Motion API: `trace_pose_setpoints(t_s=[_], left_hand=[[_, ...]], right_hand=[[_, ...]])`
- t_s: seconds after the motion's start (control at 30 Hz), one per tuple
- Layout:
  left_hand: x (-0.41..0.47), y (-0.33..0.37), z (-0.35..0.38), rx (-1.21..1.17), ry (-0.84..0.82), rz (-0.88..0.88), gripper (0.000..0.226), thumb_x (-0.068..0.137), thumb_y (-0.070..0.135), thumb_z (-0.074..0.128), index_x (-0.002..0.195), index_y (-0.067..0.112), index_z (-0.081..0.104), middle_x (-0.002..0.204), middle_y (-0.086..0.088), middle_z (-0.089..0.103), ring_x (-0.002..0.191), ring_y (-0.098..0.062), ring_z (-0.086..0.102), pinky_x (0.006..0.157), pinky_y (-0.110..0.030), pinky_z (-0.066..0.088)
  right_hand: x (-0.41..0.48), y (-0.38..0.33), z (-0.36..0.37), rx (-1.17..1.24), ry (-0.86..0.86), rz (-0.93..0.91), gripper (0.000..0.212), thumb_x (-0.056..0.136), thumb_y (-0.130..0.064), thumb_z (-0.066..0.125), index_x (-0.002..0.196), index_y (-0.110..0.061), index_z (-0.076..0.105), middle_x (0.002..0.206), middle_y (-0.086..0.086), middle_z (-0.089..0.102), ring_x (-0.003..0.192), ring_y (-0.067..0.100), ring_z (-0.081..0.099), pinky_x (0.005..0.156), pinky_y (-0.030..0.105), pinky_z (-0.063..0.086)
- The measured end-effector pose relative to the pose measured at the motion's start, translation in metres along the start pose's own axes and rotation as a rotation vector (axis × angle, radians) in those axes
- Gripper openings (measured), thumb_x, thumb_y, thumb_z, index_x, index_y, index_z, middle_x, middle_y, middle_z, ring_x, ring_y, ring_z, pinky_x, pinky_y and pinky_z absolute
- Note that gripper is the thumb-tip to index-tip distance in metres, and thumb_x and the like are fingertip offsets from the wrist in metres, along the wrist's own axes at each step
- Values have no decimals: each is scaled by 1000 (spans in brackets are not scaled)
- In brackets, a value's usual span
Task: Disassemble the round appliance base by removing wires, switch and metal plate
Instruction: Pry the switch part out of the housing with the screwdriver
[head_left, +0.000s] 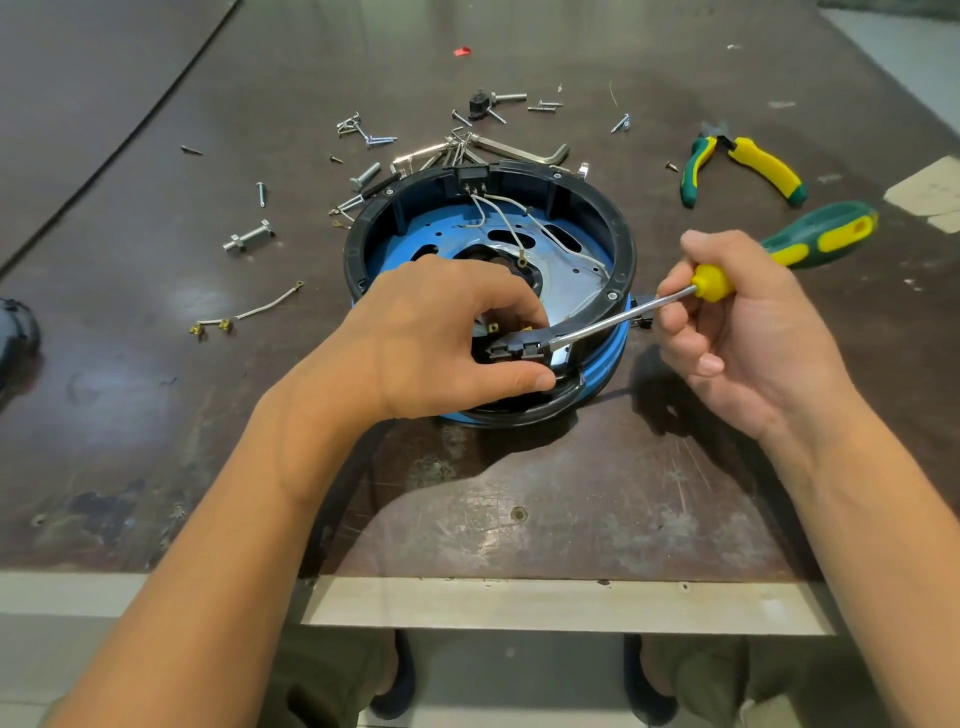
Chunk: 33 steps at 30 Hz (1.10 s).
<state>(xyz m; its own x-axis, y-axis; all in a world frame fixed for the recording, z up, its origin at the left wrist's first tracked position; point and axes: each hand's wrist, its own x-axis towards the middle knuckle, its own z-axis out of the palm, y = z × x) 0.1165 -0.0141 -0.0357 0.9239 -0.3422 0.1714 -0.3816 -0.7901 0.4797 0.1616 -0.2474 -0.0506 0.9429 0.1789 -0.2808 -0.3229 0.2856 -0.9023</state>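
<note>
**A:** Nearest us, what was the left hand (441, 332) doing?

**B:** It pinched the black switch (514, 351) at the near rim of the round appliance base (354, 249), thumb below and fingers curled over the top. The base sat on the dark table (519, 499), a little in from its near edge.

**A:** And the right hand (748, 338)?

**B:** Its fingers were wrapped round the screwdriver (618, 318) at the yellow collar, with the handle angled away to the right. The blade lay across the rim, tip at the switch's right end. I couldn't tell whether it had got under a retaining tab, because the joint was too small and dark to make out.

**A:** So how should the prying have gone?

**B:** In my judgement, by small levering against the rim rather than a stab, with the left hand drawing the switch inward as each tab let go. A slip would have sent the tip towards the left thumb, so the force wanted keeping low.

**A:** Farther in?

**B:** The metal plate (563, 280) lay in the floor of the base. Pale wires (506, 223) looped across it to a black terminal block (470, 179) at the far rim, not yet freed. Beyond lay loose screws (363, 130), a hex key (524, 151) and, far right, pliers (748, 158).
</note>
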Motion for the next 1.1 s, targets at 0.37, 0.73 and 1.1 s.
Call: trace_pose_setpoints(t_s=[0.37, 0.73, 1.1], left_hand=[[1, -2, 2, 30, 11, 10, 42, 73, 66, 64, 103, 37, 70, 86, 24, 61, 85, 0, 58, 74, -31, 50], [3, 1, 4, 21, 43, -18, 43, 83, 70, 48, 95, 34, 70, 84, 17, 66, 82, -4, 61, 74, -35, 50], [10, 4, 16, 215, 92, -79, 58, 99, 55, 22, 72, 19, 59, 63, 0, 56, 61, -17, 53, 54, -36, 41]], right_hand=[[0, 1, -4, 34, -47, -63, 51, 102, -33, 51, 55, -17, 64, 48, 5, 54, 34, 11, 41, 30, 15, 26], [-1, 7, -8, -35, -153, -198, 47, 102, -38, 49, 62, -20, 66, 55, 4, 59, 38, 13, 46, 35, 17, 32], [3, 9, -5, 16, -59, -64, 53, 104, -37, 51, 55, -19, 63, 49, 5, 54, 34, 11, 40, 31, 15, 27]])
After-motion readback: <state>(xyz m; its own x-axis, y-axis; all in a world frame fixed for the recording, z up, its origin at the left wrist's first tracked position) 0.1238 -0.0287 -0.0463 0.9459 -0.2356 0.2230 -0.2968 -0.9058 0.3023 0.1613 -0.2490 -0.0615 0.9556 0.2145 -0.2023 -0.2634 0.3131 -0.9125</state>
